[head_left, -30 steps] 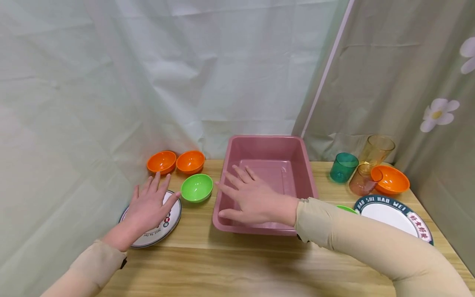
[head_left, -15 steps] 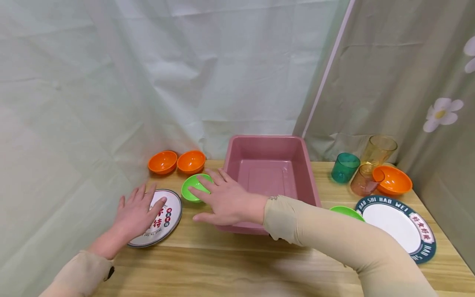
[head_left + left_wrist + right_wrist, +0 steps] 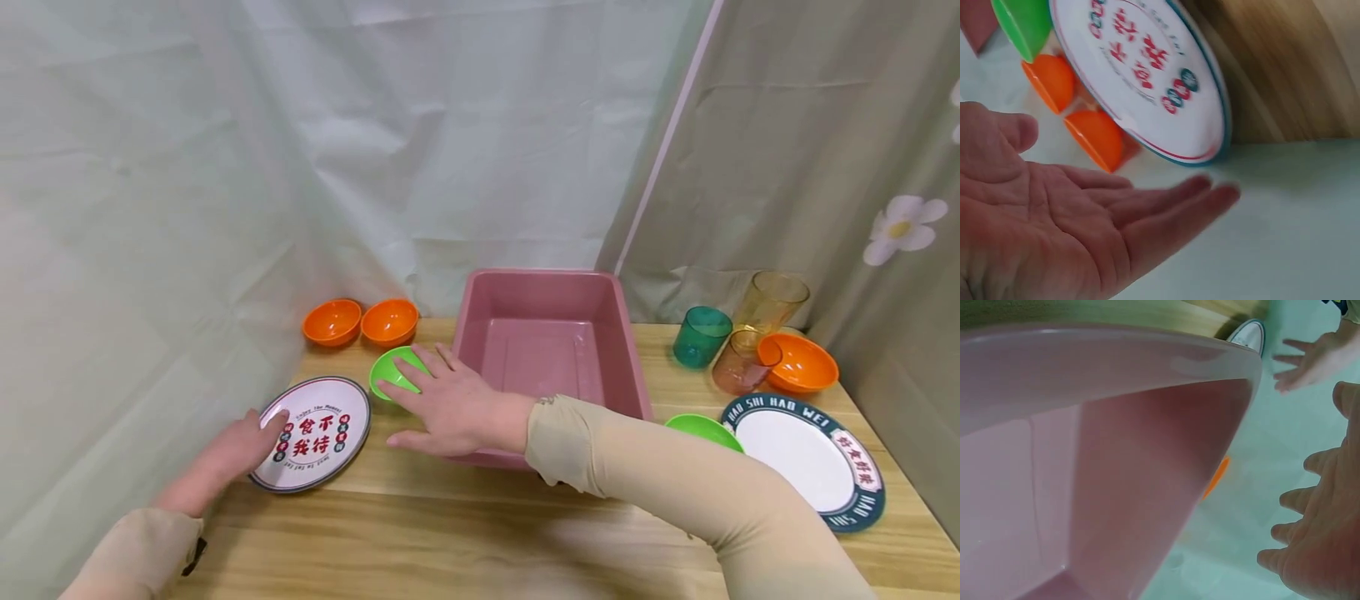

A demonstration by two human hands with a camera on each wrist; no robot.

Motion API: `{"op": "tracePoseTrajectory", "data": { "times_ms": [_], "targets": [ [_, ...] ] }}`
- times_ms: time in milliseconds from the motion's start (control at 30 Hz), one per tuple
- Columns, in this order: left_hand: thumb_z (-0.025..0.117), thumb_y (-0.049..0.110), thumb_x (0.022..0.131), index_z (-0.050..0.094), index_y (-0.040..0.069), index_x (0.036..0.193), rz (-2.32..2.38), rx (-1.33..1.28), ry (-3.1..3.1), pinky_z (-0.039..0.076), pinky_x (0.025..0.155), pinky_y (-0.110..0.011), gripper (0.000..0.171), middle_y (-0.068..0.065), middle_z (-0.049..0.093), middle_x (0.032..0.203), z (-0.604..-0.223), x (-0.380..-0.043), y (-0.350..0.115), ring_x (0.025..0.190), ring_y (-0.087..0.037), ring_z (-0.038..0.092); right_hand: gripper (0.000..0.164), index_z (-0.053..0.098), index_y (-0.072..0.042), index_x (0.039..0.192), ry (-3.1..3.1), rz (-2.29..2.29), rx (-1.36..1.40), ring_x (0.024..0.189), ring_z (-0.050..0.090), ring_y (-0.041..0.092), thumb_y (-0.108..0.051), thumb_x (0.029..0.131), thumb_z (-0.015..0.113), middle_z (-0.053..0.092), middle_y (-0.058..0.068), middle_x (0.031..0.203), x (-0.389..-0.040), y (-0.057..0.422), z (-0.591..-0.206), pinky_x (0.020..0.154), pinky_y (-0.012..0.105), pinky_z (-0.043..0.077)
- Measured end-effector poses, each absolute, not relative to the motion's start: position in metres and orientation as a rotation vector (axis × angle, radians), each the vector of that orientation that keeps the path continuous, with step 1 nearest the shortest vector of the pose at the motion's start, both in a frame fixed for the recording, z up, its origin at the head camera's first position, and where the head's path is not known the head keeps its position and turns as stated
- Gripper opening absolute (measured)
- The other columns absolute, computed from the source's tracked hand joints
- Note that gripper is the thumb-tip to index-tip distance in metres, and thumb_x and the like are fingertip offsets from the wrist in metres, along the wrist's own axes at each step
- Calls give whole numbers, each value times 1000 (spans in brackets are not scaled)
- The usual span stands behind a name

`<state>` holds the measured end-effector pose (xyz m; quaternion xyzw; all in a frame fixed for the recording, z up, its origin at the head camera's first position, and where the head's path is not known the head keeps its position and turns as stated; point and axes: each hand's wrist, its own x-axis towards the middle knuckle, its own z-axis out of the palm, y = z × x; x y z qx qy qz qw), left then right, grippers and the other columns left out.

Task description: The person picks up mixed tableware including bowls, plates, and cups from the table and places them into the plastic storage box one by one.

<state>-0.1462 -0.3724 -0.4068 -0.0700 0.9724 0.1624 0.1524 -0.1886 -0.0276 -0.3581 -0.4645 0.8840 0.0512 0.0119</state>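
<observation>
A white plate [image 3: 322, 458] printed with red characters lies on the left of the wooden table. My left hand [image 3: 240, 450] is at its left edge, thumb over the rim; in the left wrist view this hand [image 3: 1079, 219] has its palm turned up to the camera, fingers extended, nothing in it. Fingers spread, my right hand [image 3: 450, 408] hovers palm down, overlapping a green bowl [image 3: 383, 372] and the left side of a pink basin [image 3: 540, 292]. Nothing is in its grasp. The right wrist view has the basin's wall [image 3: 1147, 444] beside the right hand [image 3: 1329, 519].
Behind the green bowl stand two orange bowls [image 3: 332, 323]. To the right are a teal cup [image 3: 701, 337], a pink cup [image 3: 735, 367], a tall yellow cup [image 3: 776, 304], another orange bowl [image 3: 806, 367], a green-rimmed plate [image 3: 795, 458] and a partly hidden green bowl [image 3: 701, 427]. Curtains [image 3: 525, 150] hang behind.
My left hand has drawn back from over the plate to its left edge, uncovering the print. My right hand moved left from above the basin toward the green bowl, then stayed there.
</observation>
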Motion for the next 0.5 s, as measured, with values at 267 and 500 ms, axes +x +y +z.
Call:
{"op": "tracePoseTrajectory", "data": {
  "times_ms": [267,500],
  "targets": [
    [16,40,110,33,-35,128,544,-259,2643,46,96,-60,78,-51,43,128,-413,-145,-382,112,-54,52,77,15,-35,165,2752,178,-1471,157,3,34,-74,100,25,11,5,171,-189,-26,-359,124,54,9],
    [21,36,110,50,-23,111,619,-264,2670,51,71,-38,66,-32,57,100,-416,-144,-380,87,-36,58,76,16,-34,165,2744,178,-1465,157,0,32,-73,101,26,10,4,172,-188,-26,-360,124,53,4]
  ]
}}
